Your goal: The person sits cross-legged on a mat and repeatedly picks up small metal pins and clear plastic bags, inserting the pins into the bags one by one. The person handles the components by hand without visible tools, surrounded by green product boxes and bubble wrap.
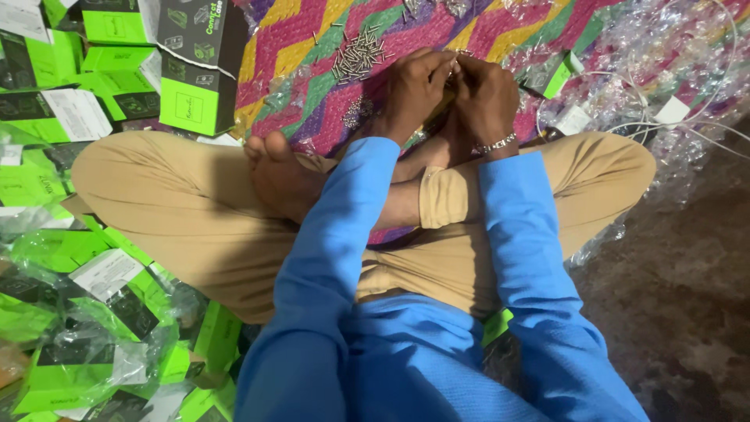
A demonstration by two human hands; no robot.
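Observation:
I sit cross-legged in tan trousers and blue sleeves on a zigzag-patterned mat (312, 47). My left hand (412, 90) and my right hand (484, 98) are pressed together in front of my ankles, fingers curled around something small that is hidden between them. A metal bracelet circles my right wrist. A loose pile of small metal screws (358, 53) lies on the mat just beyond my left hand.
Many green-and-black cartons (195, 70) are stacked at the left and in plastic wrap at the lower left (94, 336). Clear plastic bags, white cables and small white parts (656, 70) litter the right. Bare dark floor (680, 297) lies at the lower right.

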